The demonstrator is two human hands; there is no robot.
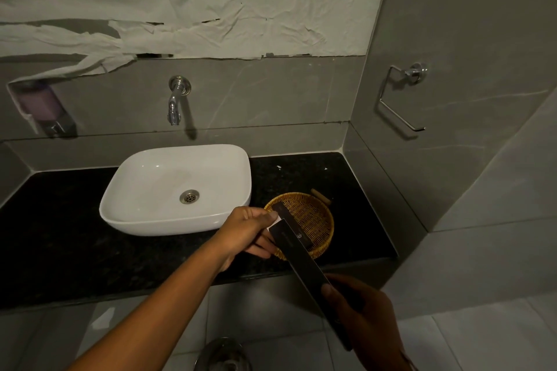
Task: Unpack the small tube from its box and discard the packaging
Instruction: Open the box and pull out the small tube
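Observation:
A long, narrow black box (304,268) slants from the lower right up toward the wicker basket (319,217). My right hand (364,319) grips its lower end from beneath, thumb on top. At the box's upper end my left hand (250,232) pinches a small white piece (275,220), which looks like the end flap or something white coming out of the opening. The tube itself cannot be made out. Another dark box (291,220) lies in the basket behind the held one.
A white countertop sink (177,187) sits on the black granite counter (60,235), left of the basket. A wall tap (176,102) is above it, a soap dispenser (42,108) at far left. A metal ring holder (401,99) hangs on the right wall. Something round and metallic (223,355) is on the floor below.

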